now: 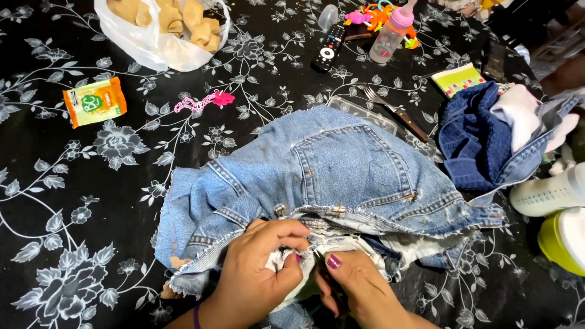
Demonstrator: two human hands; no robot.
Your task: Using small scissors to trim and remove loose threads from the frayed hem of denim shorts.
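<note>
A piece of light blue denim jeans, back pocket facing up, lies crumpled on the black floral tablecloth. My left hand pinches the white inner pocket lining at the waistband near the front edge. My right hand grips the same lining and waistband just beside it, thumb on top. What sits between the two hands is partly hidden.
At the back lie a plastic bag of tan pieces, an orange-green packet, a pink chain, a remote, a baby bottle and a fork. On the right are dark blue cloth, a white bottle and a yellow-green container.
</note>
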